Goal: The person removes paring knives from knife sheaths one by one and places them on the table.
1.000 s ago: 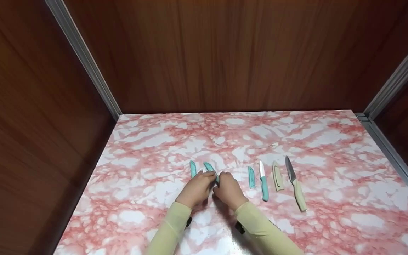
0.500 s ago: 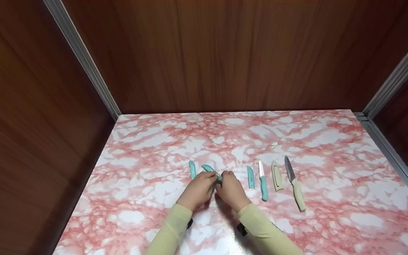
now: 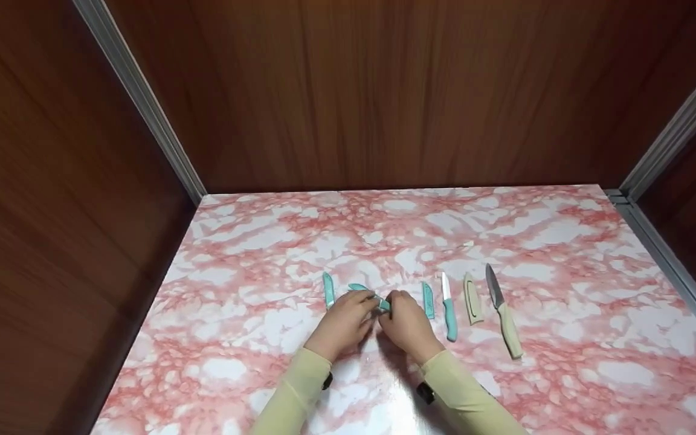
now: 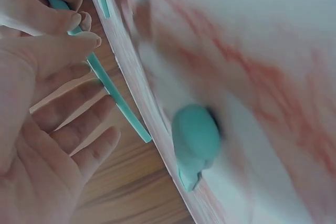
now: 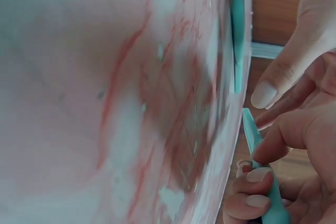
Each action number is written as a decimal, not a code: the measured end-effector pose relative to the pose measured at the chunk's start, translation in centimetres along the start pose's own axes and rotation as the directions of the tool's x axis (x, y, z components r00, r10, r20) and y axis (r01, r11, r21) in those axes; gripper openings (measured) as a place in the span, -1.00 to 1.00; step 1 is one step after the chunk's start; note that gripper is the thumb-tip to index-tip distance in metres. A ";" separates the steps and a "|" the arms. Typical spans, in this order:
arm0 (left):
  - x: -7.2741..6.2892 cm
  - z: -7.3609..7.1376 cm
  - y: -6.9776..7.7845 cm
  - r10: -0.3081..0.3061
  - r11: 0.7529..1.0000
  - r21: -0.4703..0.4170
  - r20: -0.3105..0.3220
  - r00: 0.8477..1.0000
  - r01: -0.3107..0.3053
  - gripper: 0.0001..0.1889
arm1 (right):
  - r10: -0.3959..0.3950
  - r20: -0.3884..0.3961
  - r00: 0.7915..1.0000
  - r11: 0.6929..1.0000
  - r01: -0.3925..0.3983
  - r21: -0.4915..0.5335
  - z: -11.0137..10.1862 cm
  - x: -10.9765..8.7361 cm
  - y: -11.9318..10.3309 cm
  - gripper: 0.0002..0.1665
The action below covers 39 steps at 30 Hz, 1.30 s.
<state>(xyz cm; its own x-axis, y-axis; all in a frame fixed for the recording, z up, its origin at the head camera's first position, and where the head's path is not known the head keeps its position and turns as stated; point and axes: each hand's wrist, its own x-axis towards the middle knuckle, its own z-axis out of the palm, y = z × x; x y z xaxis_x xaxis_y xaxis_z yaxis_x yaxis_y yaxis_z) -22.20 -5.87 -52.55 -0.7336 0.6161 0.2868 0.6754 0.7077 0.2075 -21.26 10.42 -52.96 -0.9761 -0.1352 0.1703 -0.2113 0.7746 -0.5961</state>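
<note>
In the head view my left hand (image 3: pixel 343 320) and right hand (image 3: pixel 408 323) work close together over the table around a small teal knife and its sheath. My left hand pinches the slim teal sheath (image 4: pixel 123 103) between thumb and fingers; its other fingers extend loosely. My right hand curls round the teal knife handle (image 5: pixel 275 208). A short grey-and-teal stretch shows between the hands, but how much blade is bare cannot be made out. Left of them lies another teal piece (image 3: pixel 328 289), its near end hidden behind my left hand; a rounded teal end (image 4: pixel 197 135) appears in the left wrist view.
On the right lie a teal sheath (image 3: pixel 428 300), a teal-handled knife (image 3: pixel 449 317) with a white blade, a cream sheath (image 3: pixel 472 300) and a larger cream-handled knife (image 3: pixel 509 329) with a bare dark blade. Wood panels (image 3: pixel 372 96) enclose the marbled table (image 3: pixel 251 374).
My right hand has shifted right, widening the gap between the hands, with the teal handle in it. My left hand has moved slightly right. The sheath has turned flatter across the view.
</note>
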 end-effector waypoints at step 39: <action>0.6 -0.8 2.7 0.079 0.996 -0.023 -0.110 0.991 -0.082 -0.65 | -0.100 0.011 0.995 0.995 0.100 -0.017 -4.1 -2.3 1.4 -0.87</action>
<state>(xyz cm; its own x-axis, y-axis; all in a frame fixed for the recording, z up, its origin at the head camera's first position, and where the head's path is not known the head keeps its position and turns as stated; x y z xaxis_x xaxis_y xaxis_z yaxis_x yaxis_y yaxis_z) -20.75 -3.90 -51.10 -0.6651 0.6286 0.4032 0.7351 0.6462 0.2050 -19.12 14.34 -50.90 -0.9507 -0.2182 0.2205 -0.3067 0.7677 -0.5627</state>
